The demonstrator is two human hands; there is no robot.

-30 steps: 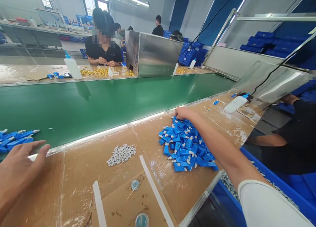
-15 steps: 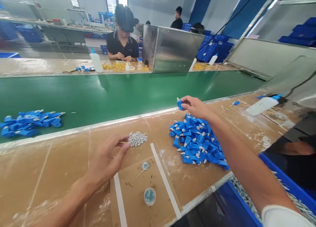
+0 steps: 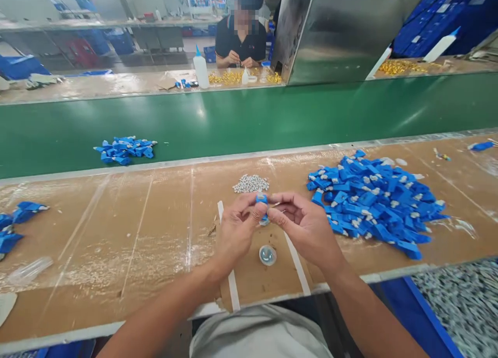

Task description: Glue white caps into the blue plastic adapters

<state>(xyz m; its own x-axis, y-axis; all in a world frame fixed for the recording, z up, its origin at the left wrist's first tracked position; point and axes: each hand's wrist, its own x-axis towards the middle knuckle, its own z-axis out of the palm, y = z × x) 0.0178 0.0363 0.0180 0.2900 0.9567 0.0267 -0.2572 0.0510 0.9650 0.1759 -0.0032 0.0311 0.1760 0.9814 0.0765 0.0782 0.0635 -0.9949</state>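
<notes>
Left hand (image 3: 238,228): grip drawn in, thumb and fingers pinching one blue part (image 3: 261,197); part is mid-frame, up off the worktop (image 3: 163,218); right hand (image 3: 307,231) is just beside it, thumb and forefinger nearly together at the part; can't tell whether that grip has hold of anything; a thin sliver shows by the fingers, too small to name.

Progress, my read: this part is mid-work, not done; big pile (image 3: 373,197) at right of frame looks like stock to get through; small pile (image 3: 126,149) on the green belt (image 3: 233,122), upper left, is likely the output; it's much the smaller of the two, so most of the batch seems left; loose parts (image 3: 27,210) at the left edge, can't tell whether finished or waiting.

Grey bits (image 3: 251,183) heaped just beyond the hands, plenty left, presumably to go with the parts; cup (image 3: 267,255) below the hands, nearer the wearer, something bluish in it, contents unclear; no count possible, parts overlap too much.
</notes>
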